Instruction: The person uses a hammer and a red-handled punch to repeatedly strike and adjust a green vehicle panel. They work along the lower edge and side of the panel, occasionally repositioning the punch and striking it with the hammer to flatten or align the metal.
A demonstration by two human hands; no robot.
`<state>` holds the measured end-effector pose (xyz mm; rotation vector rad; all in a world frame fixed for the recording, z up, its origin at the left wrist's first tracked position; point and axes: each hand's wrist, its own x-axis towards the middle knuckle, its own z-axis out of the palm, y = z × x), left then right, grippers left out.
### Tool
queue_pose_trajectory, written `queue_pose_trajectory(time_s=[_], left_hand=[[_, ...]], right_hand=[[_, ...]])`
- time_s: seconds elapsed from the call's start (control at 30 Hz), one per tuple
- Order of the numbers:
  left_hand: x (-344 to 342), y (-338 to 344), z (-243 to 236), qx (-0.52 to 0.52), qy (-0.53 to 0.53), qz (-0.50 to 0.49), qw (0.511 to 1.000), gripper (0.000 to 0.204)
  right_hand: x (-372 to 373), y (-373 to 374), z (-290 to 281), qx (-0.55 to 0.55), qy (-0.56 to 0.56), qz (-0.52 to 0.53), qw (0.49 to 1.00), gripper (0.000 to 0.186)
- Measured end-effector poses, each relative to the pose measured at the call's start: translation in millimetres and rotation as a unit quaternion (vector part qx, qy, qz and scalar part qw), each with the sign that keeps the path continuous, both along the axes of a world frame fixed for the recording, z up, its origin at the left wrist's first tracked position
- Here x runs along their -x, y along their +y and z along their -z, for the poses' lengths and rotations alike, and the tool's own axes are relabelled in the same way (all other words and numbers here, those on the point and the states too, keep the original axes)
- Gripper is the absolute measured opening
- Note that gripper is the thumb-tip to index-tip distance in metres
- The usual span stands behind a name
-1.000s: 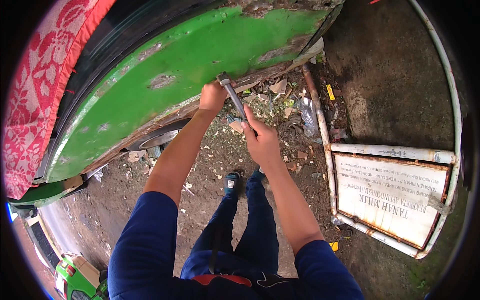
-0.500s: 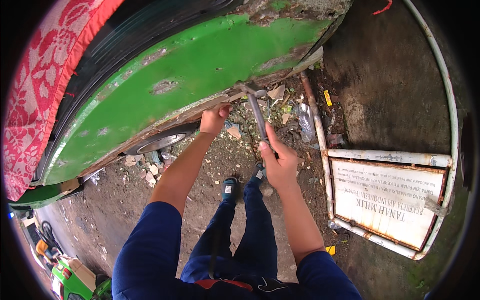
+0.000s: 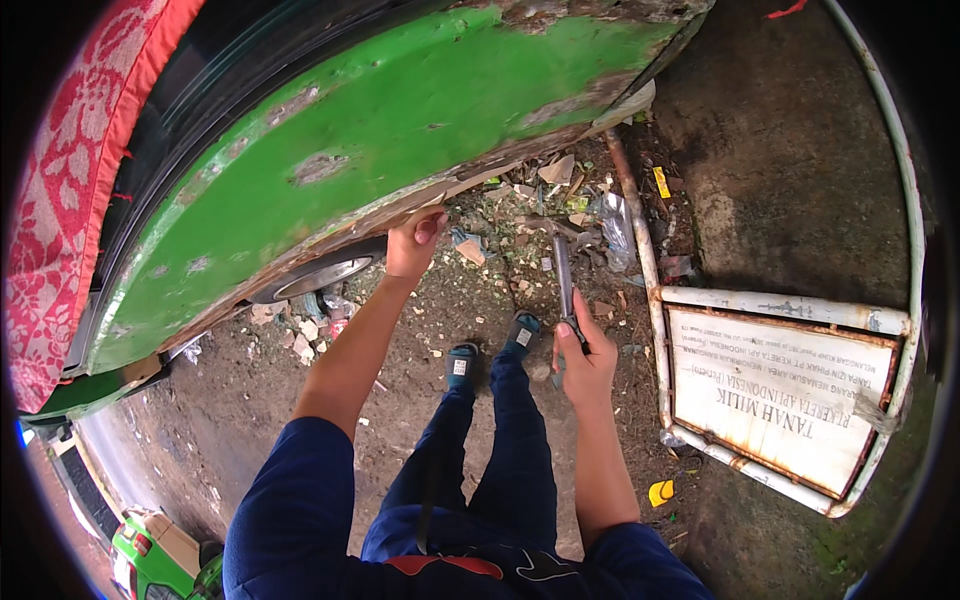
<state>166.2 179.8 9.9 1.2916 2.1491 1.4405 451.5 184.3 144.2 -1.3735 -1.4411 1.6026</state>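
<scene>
My right hand is closed round the handle of a hammer. The hammer's head points away from me, over the littered ground and apart from the green car body panel. At the panel's rough lower edge is my left hand, fingers curled and thumb bent over. What that hand grips, if anything, is hidden. Bare and scraped patches mark the green paint, and the lower edge looks rusty and broken.
A wheel shows under the panel. Broken chips and plastic scraps litter the dirt. On the right stands a white pipe frame with a sign board. Red patterned cloth hangs at left; a green vehicle is behind it.
My right hand has drawn the hammer back from the panel's lower edge, toward me and to the right. My left hand has shifted slightly left along the edge.
</scene>
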Motion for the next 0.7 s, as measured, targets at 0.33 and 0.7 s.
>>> queue_pose_trajectory(time_s=[0.33, 0.7], left_hand=[[9.2, -101.1, -23.3, 0.012, -0.172, -0.036, 0.984, 0.015], [-30.7, -223.3, -144.5, -0.029, -0.168, -0.022, 0.985, 0.013]], right_hand=[[-50.0, -26.7, -24.4, -0.089, -0.093, -0.09, 0.988, 0.072], [-136.6, -96.6, -104.0, -0.147, -0.272, -0.06, 0.949, 0.044]])
